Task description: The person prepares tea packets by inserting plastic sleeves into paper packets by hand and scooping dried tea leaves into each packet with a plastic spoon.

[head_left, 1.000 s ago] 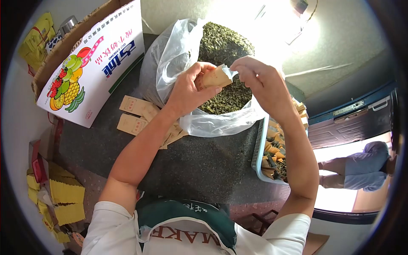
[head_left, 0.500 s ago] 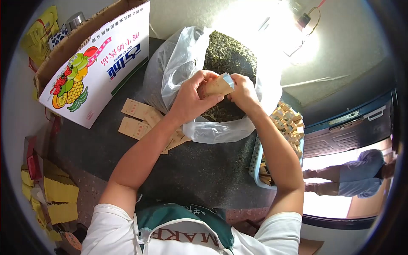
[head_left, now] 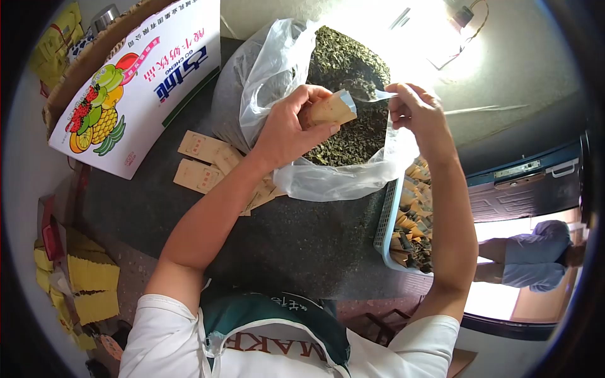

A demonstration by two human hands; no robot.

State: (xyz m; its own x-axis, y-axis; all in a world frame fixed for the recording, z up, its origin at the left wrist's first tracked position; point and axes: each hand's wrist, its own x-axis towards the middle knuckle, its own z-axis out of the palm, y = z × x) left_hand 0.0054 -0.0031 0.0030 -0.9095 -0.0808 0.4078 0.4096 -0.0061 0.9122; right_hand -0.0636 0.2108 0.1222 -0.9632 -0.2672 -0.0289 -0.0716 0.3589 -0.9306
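My left hand (head_left: 282,133) is wrapped round a small brown paper packet (head_left: 334,111), whose pale open mouth tilts up to the right. My right hand (head_left: 418,113) pinches the handle of a pale spoon (head_left: 380,96). Its bowl end is over the dried leaves (head_left: 350,57), and dark leaves seem to lie on it. Both hands are above a large clear plastic bag (head_left: 252,85) filled with these leaves. Several flat brown packets (head_left: 196,173) lie beside the bag, below my left forearm.
A blue basket (head_left: 386,230) of filled packets stands under my right forearm. A white printed carton (head_left: 142,88) is at the left of the dark table (head_left: 302,252). Yellow stacks (head_left: 93,283) sit lower left. A lamp lights the wall; another person (head_left: 535,255) is by the doorway.
My right hand has moved right, away from the packet, and the spoon now shows over the leaves. My left hand still holds the packet. The view has shifted slightly.
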